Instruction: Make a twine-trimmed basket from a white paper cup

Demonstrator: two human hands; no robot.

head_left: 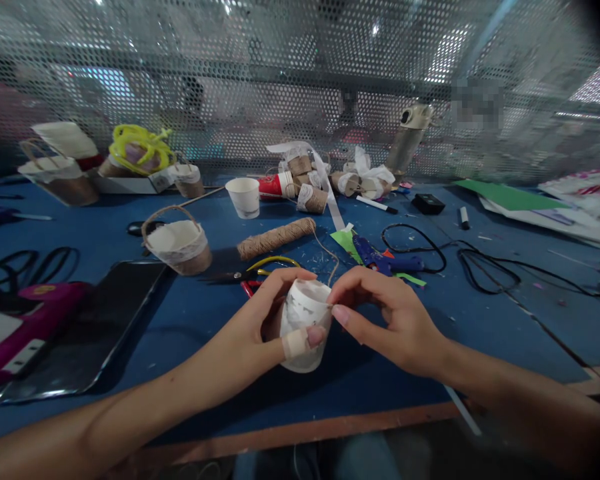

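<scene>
My left hand (280, 320) is wrapped round a white paper cup (305, 357), which it holds tilted near the table's front edge. A bandage circles the left thumb. At the cup's rim, my right hand (380, 313) pinches with thumb and forefinger, seemingly on the end of the twine (330, 250). That twine runs back to a roll of brown twine (277, 239). Just behind the cup lie scissors (245, 273) with yellow and red handles. A blue glue gun (380, 259) rests beyond my right hand.
A small basket made from a cup (180, 250) stands left of the scissors. Further back are another paper cup (245, 199) and several wrapped cups. A black phone (100, 313) and a pink power strip (35, 327) lie left. A black cable (480, 260) loops on the right.
</scene>
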